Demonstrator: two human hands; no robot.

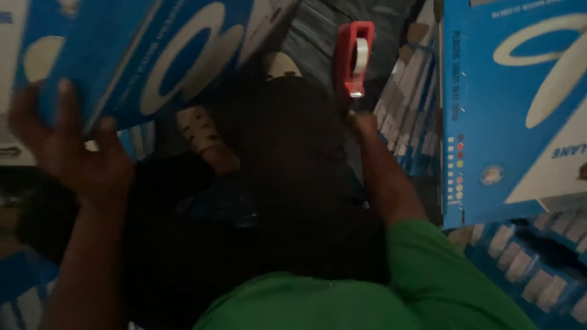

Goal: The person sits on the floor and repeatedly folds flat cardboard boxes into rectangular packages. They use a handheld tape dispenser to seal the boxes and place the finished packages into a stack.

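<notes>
Left hand (67, 150) clamped on the lower edge of a glossy blue cardboard box with white oval shapes (147, 52), fingers spread over its smooth flat face. Right hand (365, 125) closed around the handle of a red plastic tape dispenser (353, 58), held upright above the knuckles, clear tape roll inside. Just right of that hand, stacked blue flat-packed cartons (520, 104), ribbed edges showing. Between both hands, dark cramped space; green sleeve (428, 275) below.
</notes>
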